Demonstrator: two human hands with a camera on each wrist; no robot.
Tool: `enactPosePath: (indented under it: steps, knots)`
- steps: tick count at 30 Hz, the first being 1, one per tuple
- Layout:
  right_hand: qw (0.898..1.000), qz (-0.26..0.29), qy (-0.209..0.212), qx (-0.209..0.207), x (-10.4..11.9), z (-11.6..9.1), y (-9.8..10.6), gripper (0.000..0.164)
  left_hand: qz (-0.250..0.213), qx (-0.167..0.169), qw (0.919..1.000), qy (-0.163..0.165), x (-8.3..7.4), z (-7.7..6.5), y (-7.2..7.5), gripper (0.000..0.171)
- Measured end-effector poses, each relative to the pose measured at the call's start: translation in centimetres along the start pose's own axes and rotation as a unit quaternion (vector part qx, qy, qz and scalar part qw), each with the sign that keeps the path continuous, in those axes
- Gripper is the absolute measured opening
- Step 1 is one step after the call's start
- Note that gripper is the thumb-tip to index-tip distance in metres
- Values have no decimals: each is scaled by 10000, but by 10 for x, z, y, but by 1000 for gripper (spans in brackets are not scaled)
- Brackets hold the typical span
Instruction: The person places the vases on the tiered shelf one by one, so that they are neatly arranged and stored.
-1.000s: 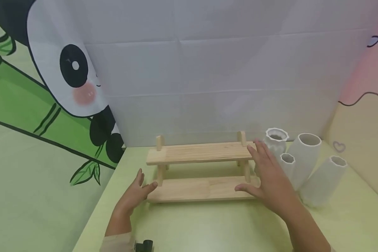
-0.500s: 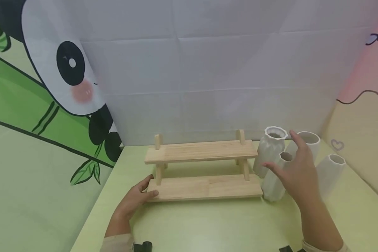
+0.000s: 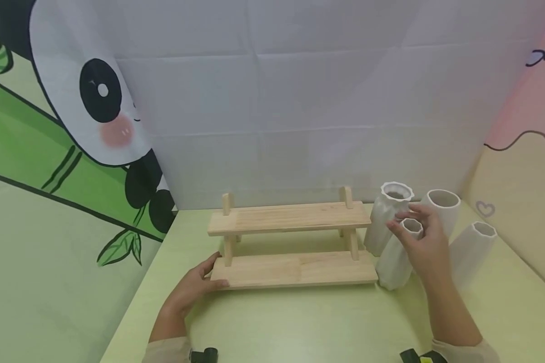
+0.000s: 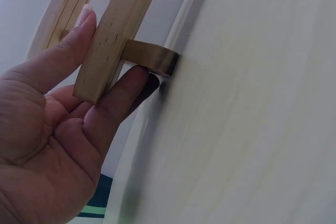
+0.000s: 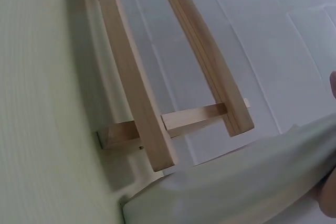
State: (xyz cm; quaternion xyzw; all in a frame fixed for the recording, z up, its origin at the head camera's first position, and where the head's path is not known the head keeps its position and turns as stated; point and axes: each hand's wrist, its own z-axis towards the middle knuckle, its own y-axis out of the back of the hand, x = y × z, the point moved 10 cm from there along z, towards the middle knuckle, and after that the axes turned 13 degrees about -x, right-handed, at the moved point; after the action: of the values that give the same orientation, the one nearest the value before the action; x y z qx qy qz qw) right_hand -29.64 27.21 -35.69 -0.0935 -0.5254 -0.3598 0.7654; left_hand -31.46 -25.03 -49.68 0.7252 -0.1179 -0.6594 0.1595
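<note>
As left fingers (image 4: 113, 95) grip shelf (image 3: 295, 269) edge, foreground tabletop (image 3: 295, 325)

left hand (image 4: 55, 129) grips wooden board (image 4: 118, 24) by end; fingertips (image 4: 135, 80) near short wooden foot (image 4: 151, 56); pale tabletop (image 4: 241, 103) alongside

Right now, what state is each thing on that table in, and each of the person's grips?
Wooden shelf: standing upright, lower board held at its left end.
Front vase: upright, mouth open.
Frilled vase: upright, mouth open.
Wide vase: mouth upward, base hidden.
Rightmost vase: mouth upward, unheld.
Left grip: holding Wooden shelf.
Right grip: curled around Front vase's top; firmness unclear.
</note>
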Motion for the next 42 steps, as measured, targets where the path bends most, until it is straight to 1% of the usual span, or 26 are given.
enactPosePath:
  steps: [2, 4, 7, 10, 13, 16, 19, 27, 36, 42]
  knots:
    - [9994, -228, -241, 20, -10, 0, -1, 51, 30, -18, 10000, -18, 1, 0, -1, 97]
    - [9988, -227, -431, 25, -17, -1, -2, 46, 46, -52, 10000, -33, 0, 0, -1, 96]
    - [9981, 28, -610, -106, -25, -2, -3, 39, 102, -84, 9999, -30, -1, 1, -2, 93]
    - [9970, 365, -630, -266, -30, -1, -4, 31, 112, -89, 9999, -17, -2, 1, -3, 91]
    - [9964, 483, -590, -373, -31, 2, -4, 25, 94, -84, 9999, -31, -5, 1, -5, 92]
    - [9957, 659, -549, -356, -30, 8, -4, 23, 62, -104, 9999, -32, -8, 2, -8, 92]
    - [9954, 706, -556, -327, -30, 14, -5, 24, 33, -121, 9999, 7, -9, 3, -11, 92]
    - [9963, 528, -604, -296, -31, 27, -3, 26, 24, -224, 9997, 86, -14, 4, -18, 92]
    - [9965, 380, -683, -304, -27, 25, -2, 23, -41, -181, 9998, 88, -19, 1, -15, 91]
    - [9971, 331, -587, -358, -22, 26, 1, 20, -36, -138, 9998, 118, -19, 0, -14, 91]
